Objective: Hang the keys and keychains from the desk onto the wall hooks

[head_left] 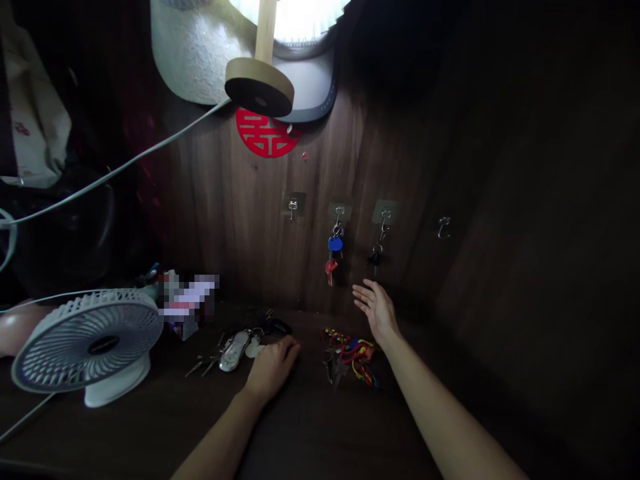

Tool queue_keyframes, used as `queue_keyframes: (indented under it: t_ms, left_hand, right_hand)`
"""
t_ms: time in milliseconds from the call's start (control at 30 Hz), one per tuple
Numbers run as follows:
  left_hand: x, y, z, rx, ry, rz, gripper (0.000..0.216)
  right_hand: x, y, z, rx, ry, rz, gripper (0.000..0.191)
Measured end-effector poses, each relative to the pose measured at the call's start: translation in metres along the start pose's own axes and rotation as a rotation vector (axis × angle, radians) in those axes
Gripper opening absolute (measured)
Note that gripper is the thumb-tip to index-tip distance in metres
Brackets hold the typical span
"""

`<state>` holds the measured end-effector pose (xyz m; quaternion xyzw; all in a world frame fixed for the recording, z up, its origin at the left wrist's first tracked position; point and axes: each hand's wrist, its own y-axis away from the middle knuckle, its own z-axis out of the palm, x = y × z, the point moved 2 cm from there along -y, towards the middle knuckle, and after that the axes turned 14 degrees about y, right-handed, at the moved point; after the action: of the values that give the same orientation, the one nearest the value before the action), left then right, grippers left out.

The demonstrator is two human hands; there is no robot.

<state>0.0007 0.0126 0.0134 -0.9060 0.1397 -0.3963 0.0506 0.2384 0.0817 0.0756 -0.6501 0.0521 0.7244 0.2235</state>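
Observation:
My left hand [273, 366] rests on the dark wooden surface with its fingers curled down, touching a bunch of keys with a silver fob [235, 349]. My right hand [376, 308] is raised with fingers stretched out and holds nothing, just below a dark key bunch [375, 256] hanging on a wall hook [385, 215]. A neighbouring hook carries keys with a blue tag [335, 244] and a red one. Another key bunch on a multicoloured cord [353, 353] lies on the surface between my hands.
A white desk fan [87, 343] stands at the left with its cable running off. A lamp with a round wooden base [259, 87] hangs in view at the top, above a red paper cutout [267, 137]. Two bare hooks [293, 208] [443, 227] flank the used ones.

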Motion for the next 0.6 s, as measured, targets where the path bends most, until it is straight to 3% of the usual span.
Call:
queue_keyframes:
  t_ms: [333,600]
  left_hand:
    - [0.002,0.002,-0.001,0.016,0.001,0.023,0.029]
    - [0.000,0.003,-0.001,0.035,-0.013,0.029,0.027]
  right_hand:
    - [0.039,0.058,0.018,-0.176,0.139,0.009,0.034]
    - [0.057,0.085,0.028,-0.327,0.456,-0.196,0.040]
